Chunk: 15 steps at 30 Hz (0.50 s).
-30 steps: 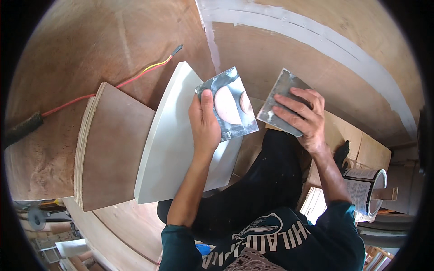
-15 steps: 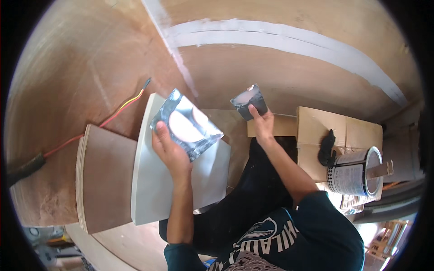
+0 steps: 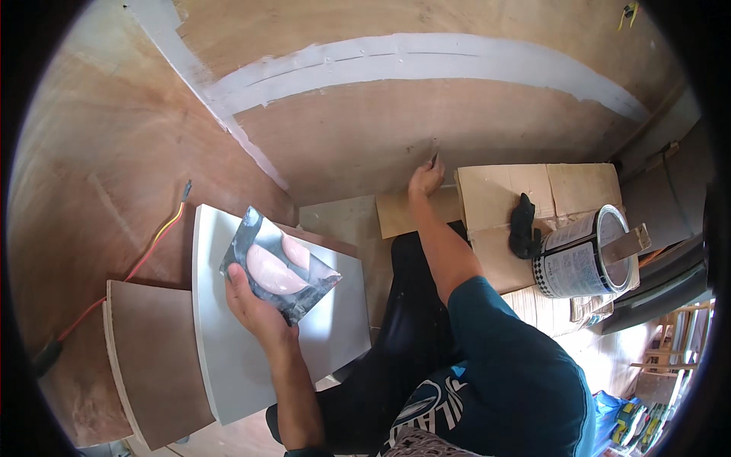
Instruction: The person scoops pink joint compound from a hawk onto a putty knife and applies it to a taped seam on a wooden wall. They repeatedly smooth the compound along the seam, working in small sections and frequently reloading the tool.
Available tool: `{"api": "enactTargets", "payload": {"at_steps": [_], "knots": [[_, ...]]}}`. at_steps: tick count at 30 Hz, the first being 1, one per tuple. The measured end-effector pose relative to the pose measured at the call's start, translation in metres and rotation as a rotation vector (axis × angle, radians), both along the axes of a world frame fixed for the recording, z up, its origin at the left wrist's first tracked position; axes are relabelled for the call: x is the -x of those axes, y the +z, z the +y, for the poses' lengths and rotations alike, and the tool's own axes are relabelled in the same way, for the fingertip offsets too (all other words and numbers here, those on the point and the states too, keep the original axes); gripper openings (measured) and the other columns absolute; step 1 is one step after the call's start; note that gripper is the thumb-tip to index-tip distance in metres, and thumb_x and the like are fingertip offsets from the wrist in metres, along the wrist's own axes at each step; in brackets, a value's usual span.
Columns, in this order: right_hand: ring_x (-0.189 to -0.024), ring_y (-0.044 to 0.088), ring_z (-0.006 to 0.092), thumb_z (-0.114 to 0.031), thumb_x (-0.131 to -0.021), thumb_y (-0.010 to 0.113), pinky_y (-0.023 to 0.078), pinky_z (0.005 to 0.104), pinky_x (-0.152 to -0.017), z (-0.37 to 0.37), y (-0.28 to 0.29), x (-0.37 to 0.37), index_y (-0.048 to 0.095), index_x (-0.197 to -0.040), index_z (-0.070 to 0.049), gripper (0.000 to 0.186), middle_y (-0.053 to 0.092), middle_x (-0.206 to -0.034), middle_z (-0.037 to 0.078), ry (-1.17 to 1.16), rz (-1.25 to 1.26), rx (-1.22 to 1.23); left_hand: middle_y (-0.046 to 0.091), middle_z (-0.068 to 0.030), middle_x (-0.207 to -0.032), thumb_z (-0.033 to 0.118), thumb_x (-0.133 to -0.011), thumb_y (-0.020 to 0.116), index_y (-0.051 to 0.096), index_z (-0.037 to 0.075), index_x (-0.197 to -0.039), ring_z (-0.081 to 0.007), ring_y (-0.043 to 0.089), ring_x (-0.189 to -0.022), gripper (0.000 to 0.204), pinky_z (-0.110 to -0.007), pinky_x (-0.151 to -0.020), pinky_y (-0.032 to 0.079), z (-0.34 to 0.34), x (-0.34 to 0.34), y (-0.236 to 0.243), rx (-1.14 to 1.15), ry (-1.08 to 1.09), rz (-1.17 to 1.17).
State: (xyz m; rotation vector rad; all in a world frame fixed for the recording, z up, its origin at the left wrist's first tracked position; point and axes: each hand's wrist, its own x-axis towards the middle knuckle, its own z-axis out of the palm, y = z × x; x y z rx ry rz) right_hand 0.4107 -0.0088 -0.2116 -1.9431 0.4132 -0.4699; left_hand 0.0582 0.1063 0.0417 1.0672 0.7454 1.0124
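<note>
I hold a square metal plate [image 3: 297, 297] bearing two pink lumps of filler [image 3: 266, 270] in my left hand [image 3: 255, 305], over a white curved board [image 3: 266, 365]. Out at the lower plywood wall [image 3: 343, 129], my right hand [image 3: 425, 180] grips a thin metal scraper [image 3: 434, 158], seen nearly edge-on at some small marks; whether its blade touches the wood is unclear. White filler bands [image 3: 403, 47] cross the wall above and to the left.
Brown curved boards [image 3: 156, 350] and red-yellow wires [image 3: 143, 263] are at left. At right, a cardboard box [image 3: 579, 183] carries a can [image 3: 571, 263] with a wooden stick [image 3: 623, 245] and a black glove or cloth [image 3: 524, 228]. Wooden pieces and tools [image 3: 640, 419] lie lower right.
My right hand has reached forward with the scraper to the wall, away from the plate. My left hand and plate have shifted left and down in the picture as the view swung rightward.
</note>
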Motion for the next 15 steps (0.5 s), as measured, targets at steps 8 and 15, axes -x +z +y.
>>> {"api": "enactTargets", "payload": {"at_steps": [8, 15], "knots": [[-0.115, 0.051, 0.0348, -0.009, -0.091, 0.056, 0.040, 0.0450, -0.099, 0.012, -0.016, -0.018, 0.060, -0.127, -0.004, 0.036, 0.056, -0.123, 0.015, 0.018, -0.158, 0.165, 0.059, -0.0130, -0.119, 0.036, -0.102, 0.046, 0.053, -0.002, -0.123, -0.0239, 0.060, -0.109, 0.044, -0.037, -0.091, 0.050, -0.001, -0.002, -0.004, -0.006, -0.076, -0.005], [-0.114, 0.050, 0.0347, -0.010, -0.093, 0.055, 0.041, 0.0429, -0.098, -0.002, -0.013, -0.023, 0.060, -0.128, -0.004, 0.036, 0.056, -0.121, 0.015, -0.008, -0.148, 0.090, 0.059, -0.0128, -0.119, 0.037, -0.102, 0.047, 0.053, -0.002, -0.123, -0.0237, 0.060, -0.108, 0.044, -0.037, -0.091, 0.050, -0.006, -0.005, -0.002, -0.015, -0.104, -0.008]]}}
